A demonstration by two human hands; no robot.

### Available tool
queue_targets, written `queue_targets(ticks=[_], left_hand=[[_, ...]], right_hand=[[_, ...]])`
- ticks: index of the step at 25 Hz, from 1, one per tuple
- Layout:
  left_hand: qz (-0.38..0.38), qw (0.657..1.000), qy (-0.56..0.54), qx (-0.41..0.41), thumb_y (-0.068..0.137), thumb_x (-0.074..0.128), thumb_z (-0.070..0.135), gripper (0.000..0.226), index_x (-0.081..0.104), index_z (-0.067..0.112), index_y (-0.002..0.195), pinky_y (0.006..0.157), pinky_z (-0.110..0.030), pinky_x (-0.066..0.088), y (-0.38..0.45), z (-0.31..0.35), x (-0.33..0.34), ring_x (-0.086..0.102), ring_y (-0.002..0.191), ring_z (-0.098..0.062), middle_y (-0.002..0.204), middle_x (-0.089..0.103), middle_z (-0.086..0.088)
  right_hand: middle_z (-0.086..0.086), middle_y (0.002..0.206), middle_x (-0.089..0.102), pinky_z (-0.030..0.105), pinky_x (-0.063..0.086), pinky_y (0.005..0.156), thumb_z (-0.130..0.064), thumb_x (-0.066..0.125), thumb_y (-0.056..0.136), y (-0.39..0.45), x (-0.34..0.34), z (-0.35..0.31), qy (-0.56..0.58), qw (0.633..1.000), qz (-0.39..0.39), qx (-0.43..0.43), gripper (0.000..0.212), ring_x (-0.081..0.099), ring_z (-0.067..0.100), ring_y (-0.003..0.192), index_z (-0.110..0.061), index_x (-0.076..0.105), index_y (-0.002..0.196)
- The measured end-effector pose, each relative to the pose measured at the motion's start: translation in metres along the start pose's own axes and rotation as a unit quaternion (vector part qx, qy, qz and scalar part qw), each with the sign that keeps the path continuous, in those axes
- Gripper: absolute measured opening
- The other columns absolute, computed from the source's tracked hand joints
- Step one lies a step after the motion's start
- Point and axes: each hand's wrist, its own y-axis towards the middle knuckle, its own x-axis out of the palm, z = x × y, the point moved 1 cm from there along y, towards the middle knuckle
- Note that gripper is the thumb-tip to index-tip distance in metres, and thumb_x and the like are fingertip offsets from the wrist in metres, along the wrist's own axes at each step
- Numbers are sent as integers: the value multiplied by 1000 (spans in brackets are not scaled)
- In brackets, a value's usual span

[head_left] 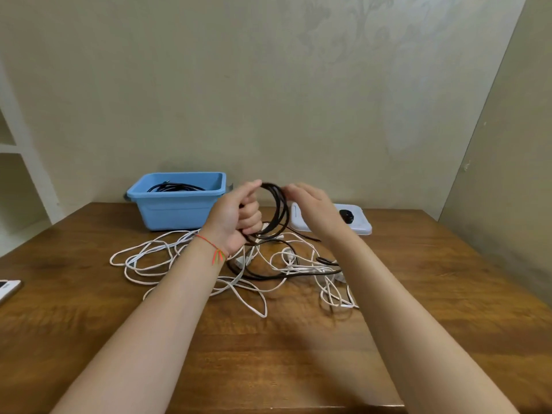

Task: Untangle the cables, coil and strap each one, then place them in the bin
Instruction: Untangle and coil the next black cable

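Observation:
My left hand [237, 215] grips a partly wound black cable coil [279, 210] held upright above the table, fingers curled round its left side. At the coil's upper right, my right hand [310, 204] holds the cable. The loose black end trails down into a tangle of white cables [167, 258] spread over the wooden table [298, 348]. The blue bin [176, 212] stands at the back left, with a coiled black cable [174, 187] inside it.
A white lid or tray [363, 227] with a small black strap roll [347, 216] lies behind my right hand. A phone [7, 289] lies at the table's left edge. White shelving stands far left; walls close off the back and right.

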Motion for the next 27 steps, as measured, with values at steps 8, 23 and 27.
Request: queue_targets(ticks=[8,23,27], left_hand=[[-22,959,-282,25,93,52,31,45,38,21,52,29,-18,16,5,12,-18,22,24,-9,34,22,8],[130,823,552,39,94,53,51,43,50,14,72,61,-34,36,27,-24,-48,49,66,-20,69,48,0],[143,931,337,12,94,50,59,40,46,21,81,69,-38,44,45,-50,-20,53,74,-29,79,53,-12]], right_hand=[[-10,81,74,30,49,87,-26,37,103,-6,59,28,32,980,-190,55,44,66,1,83,-18,73,77],[7,81,53,35,34,68,-23,32,100,29,25,54,-452,890,-43,30,26,48,28,75,-11,47,83],[1,87,61,36,43,66,-23,40,103,23,41,47,-179,984,-17,11,16,56,22,79,-15,53,101]])
